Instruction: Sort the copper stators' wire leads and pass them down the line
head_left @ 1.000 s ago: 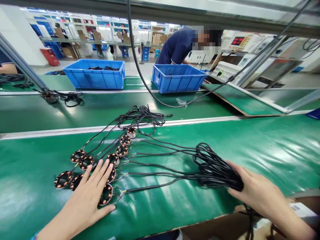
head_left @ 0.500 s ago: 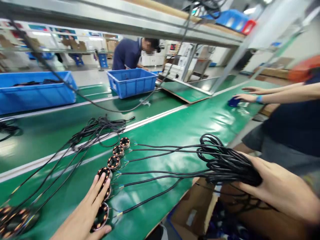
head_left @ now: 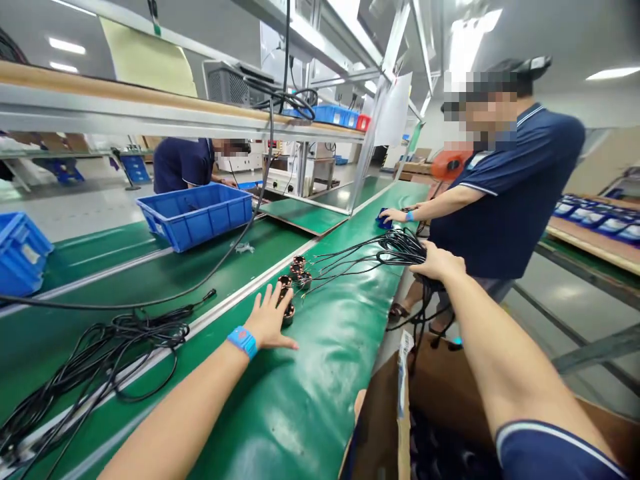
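My left hand, with a blue wristband, lies flat and open on the green belt, its fingers resting on a row of round copper coils. Black leads run from the coils to a bundle of black cables at the belt's right edge. My right hand is closed over that bundle, and some cable loops hang down below it over the edge.
A person in a dark blue shirt stands right of the belt, one hand on a blue object. Another person bends over a blue bin. A loose cable heap lies left; an open cardboard box sits below my right arm.
The view has swung right and upward along the belt, so the coils and cables now appear farther away. Both hands stay on the same things. The left group of coils has left the view.
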